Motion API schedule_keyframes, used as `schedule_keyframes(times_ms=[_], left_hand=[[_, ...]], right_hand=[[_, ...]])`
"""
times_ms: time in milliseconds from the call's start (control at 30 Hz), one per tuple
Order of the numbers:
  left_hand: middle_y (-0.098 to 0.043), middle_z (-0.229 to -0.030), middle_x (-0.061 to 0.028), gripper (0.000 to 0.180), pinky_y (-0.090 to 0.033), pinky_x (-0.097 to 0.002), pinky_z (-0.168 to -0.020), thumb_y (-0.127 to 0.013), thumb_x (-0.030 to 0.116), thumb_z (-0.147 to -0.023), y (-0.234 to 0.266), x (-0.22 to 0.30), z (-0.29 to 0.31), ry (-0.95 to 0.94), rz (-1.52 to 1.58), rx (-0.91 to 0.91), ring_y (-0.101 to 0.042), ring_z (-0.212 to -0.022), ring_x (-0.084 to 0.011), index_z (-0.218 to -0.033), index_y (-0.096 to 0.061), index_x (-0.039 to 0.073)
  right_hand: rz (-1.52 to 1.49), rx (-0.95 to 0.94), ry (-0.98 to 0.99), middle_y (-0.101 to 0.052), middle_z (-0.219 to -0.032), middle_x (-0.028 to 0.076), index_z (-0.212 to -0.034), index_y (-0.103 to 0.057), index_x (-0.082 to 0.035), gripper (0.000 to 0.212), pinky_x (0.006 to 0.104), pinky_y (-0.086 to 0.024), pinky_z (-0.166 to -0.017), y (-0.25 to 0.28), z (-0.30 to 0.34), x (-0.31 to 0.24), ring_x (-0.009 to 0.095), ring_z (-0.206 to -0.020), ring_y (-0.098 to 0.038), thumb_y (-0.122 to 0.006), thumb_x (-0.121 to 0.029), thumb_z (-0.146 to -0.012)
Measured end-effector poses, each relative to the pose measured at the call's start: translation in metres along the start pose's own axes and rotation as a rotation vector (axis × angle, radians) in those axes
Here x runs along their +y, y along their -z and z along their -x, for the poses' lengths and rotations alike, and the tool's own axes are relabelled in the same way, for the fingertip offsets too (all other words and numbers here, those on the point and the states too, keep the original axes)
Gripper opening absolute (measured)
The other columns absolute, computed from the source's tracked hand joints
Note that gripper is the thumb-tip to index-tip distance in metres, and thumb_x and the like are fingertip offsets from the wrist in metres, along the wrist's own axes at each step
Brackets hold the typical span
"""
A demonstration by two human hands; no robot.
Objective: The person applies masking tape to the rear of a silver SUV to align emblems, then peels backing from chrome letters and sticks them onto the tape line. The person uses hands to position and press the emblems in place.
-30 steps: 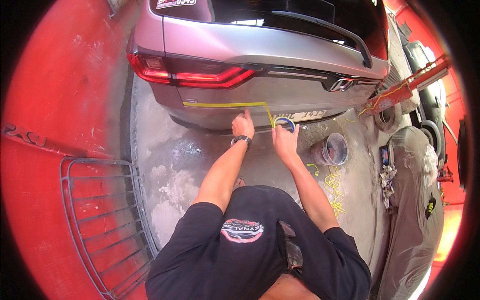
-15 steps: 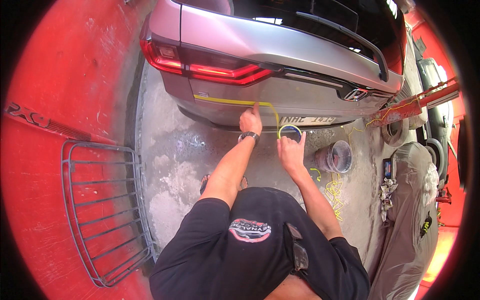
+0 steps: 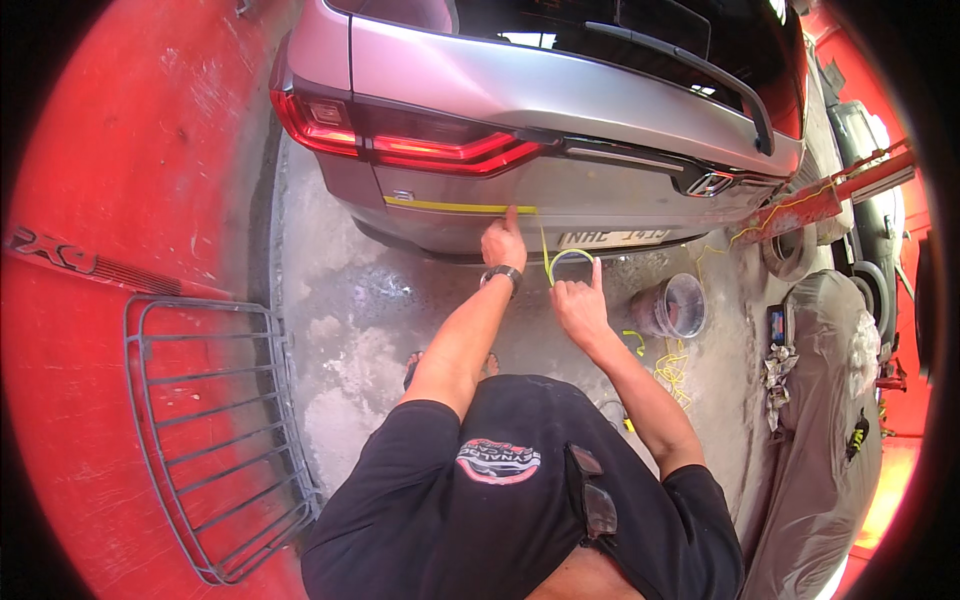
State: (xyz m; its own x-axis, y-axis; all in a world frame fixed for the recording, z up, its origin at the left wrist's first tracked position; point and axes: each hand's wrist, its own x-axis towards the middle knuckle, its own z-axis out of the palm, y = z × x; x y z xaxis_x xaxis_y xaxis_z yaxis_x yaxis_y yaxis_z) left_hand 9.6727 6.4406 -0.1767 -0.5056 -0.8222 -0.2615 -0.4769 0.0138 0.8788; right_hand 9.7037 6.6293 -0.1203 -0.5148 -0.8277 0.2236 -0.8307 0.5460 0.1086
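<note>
Yellow tape strip (image 3: 450, 206), along silver rear panel (image 3: 600, 188), below tail light (image 3: 440, 152). Left hand (image 3: 503, 243): one fingertip set near strip's right end, others curled. Right hand (image 3: 580, 308): fingers closed on tape roll (image 3: 573, 252), loose lead (image 3: 544, 237) between. Good practice: even tension, level line, edges smoothed. Panel: smooth, reflective. Room: red wall (image 3: 90, 180), metal rack (image 3: 215, 417) left; bucket (image 3: 668, 306) right, on patchy concrete floor (image 3: 335, 310).

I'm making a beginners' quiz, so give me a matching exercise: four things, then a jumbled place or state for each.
1. Left hand
2. Right hand
3. Bucket
4. Metal rack

A. Beside the red wall
B. Up at the yellow strip
C. On the floor, right of both hands
D. Gripping the tape roll

Pairs: 1-B, 2-D, 3-C, 4-A.
</note>
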Motion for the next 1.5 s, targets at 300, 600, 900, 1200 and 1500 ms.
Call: schedule_keyframes(times_ms=[300, 600, 900, 1200, 1500], left_hand=[[-0.075, -0.091, -0.0231, 0.072, -0.052, -0.0496, -0.087, -0.05, 0.069, -0.099, 0.007, -0.001, -0.004, 0.014, 0.012, 0.011, -0.071, -0.098, -0.0437, -0.089, -0.079, 0.004], [-0.075, -0.094, -0.0244, 0.078, -0.052, -0.0529, -0.086, -0.051, 0.076, -0.094, 0.006, -0.01, -0.008, -0.064, -0.029, -0.035, -0.07, -0.098, -0.0445, -0.09, -0.078, 0.003], [-0.07, -0.077, -0.0206, 0.067, -0.05, -0.0491, -0.076, -0.046, 0.058, -0.103, 0.08, -0.133, 0.025, -0.356, -0.362, -0.456, -0.069, -0.079, -0.0393, -0.072, -0.071, 0.005], [-0.073, -0.078, -0.0208, 0.075, -0.051, -0.052, -0.086, -0.029, 0.062, -0.103, 0.286, -0.398, 0.069, 0.099, -0.941, -0.368, -0.071, -0.085, -0.0411, -0.076, -0.081, 0.014], [-0.07, -0.064, -0.0158, 0.079, -0.05, -0.0474, -0.081, -0.031, 0.057, -0.106, 0.328, -0.459, 0.144, 0.251, -0.61, 0.02, -0.067, -0.07, -0.0344, -0.071, -0.08, 0.006]], right_hand=[[0.001, 0.16, -0.169, -0.06, -0.068, 0.008, -0.082, -0.058, -0.008, 0.019, 0.0694, -0.029, -0.116, 0.006, -0.022, 0.029, 0.026, -0.067, -0.066, -0.065, -0.018, -0.096], [-0.123, -0.205, 0.006, -0.066, -0.07, 0.012, -0.085, -0.062, -0.006, 0.016, 0.0655, -0.033, -0.114, -0.072, 0.121, 0.024, 0.029, -0.071, -0.07, -0.059, -0.018, -0.095], [-0.986, -0.035, -0.608, -0.061, -0.068, 0.014, -0.086, -0.066, 0.002, 0.032, 0.0419, -0.05, -0.059, 0.064, 0.061, 0.085, 0.022, -0.055, -0.061, -0.065, -0.028, -0.097], [-0.219, 1.151, -0.375, -0.065, -0.09, 0.015, -0.101, -0.074, -0.002, 0.015, 0.039, -0.052, -0.078, 0.276, -0.144, 0.288, 0.031, -0.085, -0.065, -0.072, -0.015, -0.094], [-0.18, 0.926, -0.374, -0.066, -0.106, 0.02, -0.103, -0.079, -0.004, 0.018, 0.0443, -0.054, -0.089, 0.202, -0.239, 0.33, 0.036, -0.1, -0.066, -0.075, -0.017, -0.09]])
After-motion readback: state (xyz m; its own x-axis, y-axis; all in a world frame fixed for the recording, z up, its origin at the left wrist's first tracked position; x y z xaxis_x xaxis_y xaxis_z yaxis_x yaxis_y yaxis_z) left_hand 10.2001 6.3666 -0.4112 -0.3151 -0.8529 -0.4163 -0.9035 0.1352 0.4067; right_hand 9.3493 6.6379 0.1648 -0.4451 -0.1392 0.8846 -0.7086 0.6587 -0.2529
